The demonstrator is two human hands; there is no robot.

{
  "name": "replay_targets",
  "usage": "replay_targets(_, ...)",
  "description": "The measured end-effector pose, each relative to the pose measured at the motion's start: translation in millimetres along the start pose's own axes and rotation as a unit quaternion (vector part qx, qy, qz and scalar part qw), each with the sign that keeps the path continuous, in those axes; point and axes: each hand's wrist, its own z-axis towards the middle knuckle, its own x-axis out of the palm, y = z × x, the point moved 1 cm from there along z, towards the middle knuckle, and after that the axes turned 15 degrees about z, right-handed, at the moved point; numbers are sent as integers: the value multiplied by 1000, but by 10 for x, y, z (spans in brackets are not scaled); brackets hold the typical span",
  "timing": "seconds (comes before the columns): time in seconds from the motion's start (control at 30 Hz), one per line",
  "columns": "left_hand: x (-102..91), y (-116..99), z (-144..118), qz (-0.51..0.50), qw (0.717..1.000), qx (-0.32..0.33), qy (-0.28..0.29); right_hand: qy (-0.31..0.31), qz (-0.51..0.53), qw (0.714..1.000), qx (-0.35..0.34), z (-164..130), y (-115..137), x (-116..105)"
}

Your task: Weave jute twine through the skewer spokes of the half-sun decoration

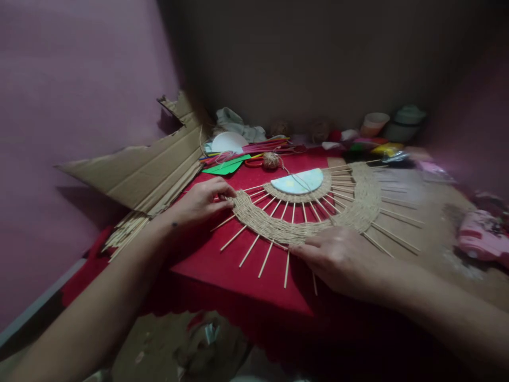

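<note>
A half-round woven piece (pixel 302 225) lies on a red cloth (pixel 222 270): thin wooden sticks fan out from a pale blue half disc (pixel 297 182), with a band of jute twine woven across them. My left hand (pixel 202 201) pinches the left end of the woven band. My right hand (pixel 338 260) rests palm down on the band's lower edge, fingertips on the twine and sticks. A small ball of jute twine (pixel 271 159) sits behind the piece, its strand running over the disc.
A torn sheet of cardboard (pixel 147 170) leans at the left over a bundle of sticks (pixel 125 233). At the back lie green paper (pixel 225 167), a white disc (pixel 227 142), a cup (pixel 374 123) and coloured bits. A pink object (pixel 483 236) sits at the right.
</note>
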Motion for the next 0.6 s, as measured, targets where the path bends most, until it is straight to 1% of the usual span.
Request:
replay_targets(0.03,-12,-101,-31,-16,1000,4,-12,8,-2,1000,-1,1,-2,2)
replay_targets(0.07,-15,-202,-62,-40,999,13,-11,16,-5,1000,-3,1,-4,4)
replay_targets(0.1,-7,-298,-90,-64,998,25,6,21,-7,1000,-5,1,-6,5)
replay_targets(0.2,29,-496,-136,-102,994,25,24,21,-15,1000,-4,-2,-4,7)
replay_targets(0.37,92,-633,-117,-129,991,21,27,18,-9,1000,-4,-15,15,10)
replay_targets(0.5,185,-727,-132,-97,994,18,41,16,20,1000,16,-14,39,-9)
replay_targets(0.6,248,-763,-151,-81,996,13,35,4,52,998,44,9,84,-33)
